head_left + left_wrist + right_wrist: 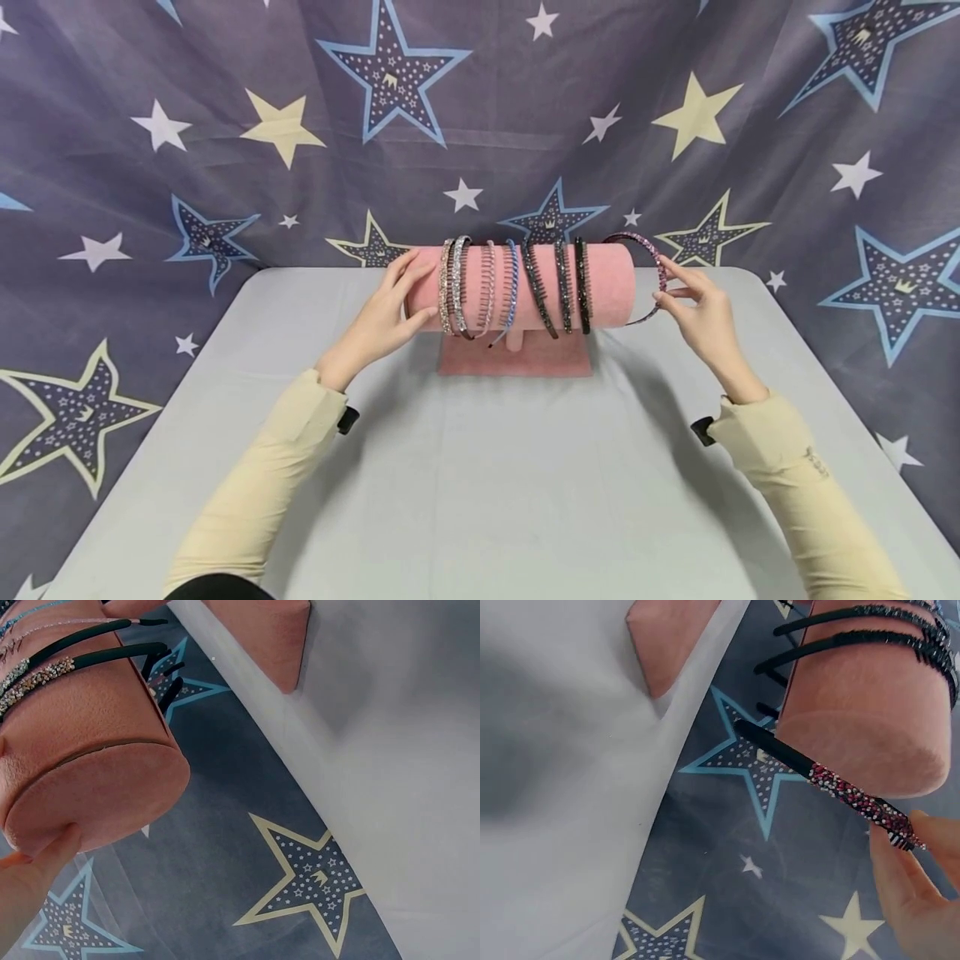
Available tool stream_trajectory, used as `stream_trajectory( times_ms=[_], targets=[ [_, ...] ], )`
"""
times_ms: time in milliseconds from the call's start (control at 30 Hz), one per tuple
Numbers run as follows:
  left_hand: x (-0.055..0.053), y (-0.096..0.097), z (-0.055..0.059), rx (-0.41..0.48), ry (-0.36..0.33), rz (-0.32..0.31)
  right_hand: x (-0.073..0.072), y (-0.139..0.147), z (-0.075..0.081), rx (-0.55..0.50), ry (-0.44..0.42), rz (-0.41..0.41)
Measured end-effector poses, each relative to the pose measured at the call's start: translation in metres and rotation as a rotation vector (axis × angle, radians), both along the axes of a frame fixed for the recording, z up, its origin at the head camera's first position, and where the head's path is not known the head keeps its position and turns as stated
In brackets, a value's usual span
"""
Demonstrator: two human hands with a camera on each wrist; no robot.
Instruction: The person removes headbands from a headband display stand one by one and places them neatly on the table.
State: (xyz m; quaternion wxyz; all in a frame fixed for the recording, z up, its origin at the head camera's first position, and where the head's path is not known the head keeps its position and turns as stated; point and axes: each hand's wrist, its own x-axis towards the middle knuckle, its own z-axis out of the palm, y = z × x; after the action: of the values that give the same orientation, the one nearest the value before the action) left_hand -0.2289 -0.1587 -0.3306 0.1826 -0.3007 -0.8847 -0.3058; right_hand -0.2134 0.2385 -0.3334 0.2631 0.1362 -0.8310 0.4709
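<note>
A pink padded headband stand (615, 287) carries several glittery headbands, among them a blue one (513, 283), a silver one (457, 279) and a black one (582, 287). My left hand (382, 321) holds the stand's left end, with a digit pressed on the round end face (112, 799). At the opposite end, my right hand (697, 312) pinches a pink-and-black sparkly headband (847, 791) between thumb and fingers. That headband (651, 246) stands just off the roll's right end, its open side facing the stand. Part of it is hidden behind the roll in the head view.
The stand's flat pink base (517, 362) rests on a pale grey table (480, 483). Behind and at both sides hangs a dark curtain (510, 108) printed with stars. Dark wrist-camera pieces (702, 431) show at the cuffs.
</note>
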Motion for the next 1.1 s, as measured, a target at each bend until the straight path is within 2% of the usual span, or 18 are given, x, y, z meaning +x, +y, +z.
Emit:
stream_trajectory(
  times_ms=[100,300,400,467,533,633,700,733,833,1100],
  targets=[
    [0.000,0.000,0.000,-0.001,0.007,0.001,-0.011,0.011,-0.007,-0.063,-0.043,0.005],
    [0.000,0.000,-0.002,0.013,0.011,-0.005,-0.012,0.021,-0.004,-0.219,-0.168,0.036],
    [0.000,-0.001,-0.002,0.012,0.015,-0.002,-0.017,0.032,-0.011,-0.293,-0.208,0.054],
    [0.000,-0.001,-0.001,0.007,0.016,-0.001,-0.027,0.046,-0.023,-0.367,-0.229,0.109],
    [0.000,-0.001,-0.001,0.004,0.017,-0.002,-0.049,0.074,-0.053,-0.441,-0.240,0.153],
    [-0.001,0.000,-0.001,-0.002,0.015,-0.002,-0.086,0.117,-0.101,-0.504,-0.265,0.171],
    [-0.001,0.000,-0.002,-0.002,0.014,0.001,-0.107,0.141,-0.132,-0.526,-0.277,0.149],
    [-0.001,0.000,-0.002,-0.004,0.013,0.003,-0.112,0.147,-0.139,-0.513,-0.289,0.128],
    [-0.002,0.000,-0.002,-0.004,0.009,0.005,-0.118,0.156,-0.151,-0.557,-0.318,0.134],
    [-0.002,0.000,-0.003,0.000,0.012,0.005,-0.108,0.155,-0.152,-0.627,-0.391,0.214]
  ],
)
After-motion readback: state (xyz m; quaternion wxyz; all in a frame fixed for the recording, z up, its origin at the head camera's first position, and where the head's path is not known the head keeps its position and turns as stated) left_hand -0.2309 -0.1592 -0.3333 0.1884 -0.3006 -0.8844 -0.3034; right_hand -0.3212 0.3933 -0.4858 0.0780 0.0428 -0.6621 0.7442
